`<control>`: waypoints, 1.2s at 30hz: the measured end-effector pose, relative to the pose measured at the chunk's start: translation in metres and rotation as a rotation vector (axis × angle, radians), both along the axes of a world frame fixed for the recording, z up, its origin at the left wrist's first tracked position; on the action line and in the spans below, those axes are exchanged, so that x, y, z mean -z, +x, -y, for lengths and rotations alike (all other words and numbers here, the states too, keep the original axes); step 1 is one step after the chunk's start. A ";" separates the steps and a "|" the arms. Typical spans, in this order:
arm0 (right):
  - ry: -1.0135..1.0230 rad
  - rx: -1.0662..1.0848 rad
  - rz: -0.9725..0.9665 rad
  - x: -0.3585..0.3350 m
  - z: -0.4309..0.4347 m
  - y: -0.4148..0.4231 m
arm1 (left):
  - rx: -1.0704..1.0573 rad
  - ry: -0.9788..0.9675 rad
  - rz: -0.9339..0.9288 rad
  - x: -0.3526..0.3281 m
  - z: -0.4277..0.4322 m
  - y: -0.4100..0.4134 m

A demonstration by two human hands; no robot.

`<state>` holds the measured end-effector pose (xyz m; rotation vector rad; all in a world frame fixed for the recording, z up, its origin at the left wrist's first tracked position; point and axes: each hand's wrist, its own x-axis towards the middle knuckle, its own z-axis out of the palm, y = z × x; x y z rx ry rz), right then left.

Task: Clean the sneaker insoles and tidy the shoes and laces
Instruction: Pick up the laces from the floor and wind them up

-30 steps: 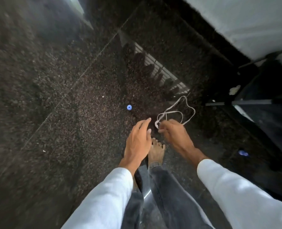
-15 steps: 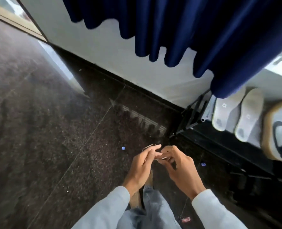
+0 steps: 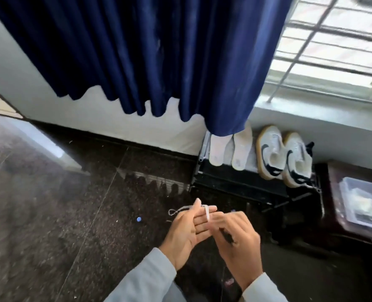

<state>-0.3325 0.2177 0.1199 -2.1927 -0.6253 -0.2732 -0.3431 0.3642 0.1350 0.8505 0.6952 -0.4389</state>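
The white shoelace [image 3: 206, 211] lies across the straight, spread fingers of the left hand [image 3: 187, 232], with a small loop sticking out past the far side of the index finger. That hand's grip is slack: it serves as a flat spool, its fingers pointing away and to the right. The right hand [image 3: 237, 240] sits just beside it, fingers curled in at the strand, apparently pinching it, though the contact itself is hidden. The lace crosses the left fingers roughly at right angles, so any winding would likely fall to the right hand, circling around them. Ahead and to the right, well apart from both hands, stands the black shoe rack [image 3: 235, 184], which carries two pale insoles [image 3: 242, 149] and a pair of sneakers [image 3: 270, 153].
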 end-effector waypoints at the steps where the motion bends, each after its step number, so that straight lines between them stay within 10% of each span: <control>1: 0.004 -0.029 0.011 0.000 0.015 -0.003 | 0.019 0.005 0.041 -0.008 0.014 0.004; 10: 0.250 0.175 -0.266 -0.028 0.211 0.015 | 0.244 0.198 0.229 -0.063 0.176 0.000; 17: 0.231 -0.303 -0.706 -0.025 0.291 0.018 | 0.183 0.125 0.308 -0.085 0.299 -0.011; 27: -0.140 -0.290 -0.390 -0.058 0.358 0.001 | 0.089 0.556 0.418 -0.066 0.349 0.030; 36: -0.196 -0.277 -0.252 -0.094 0.356 0.042 | 0.124 0.188 0.306 -0.072 0.350 0.048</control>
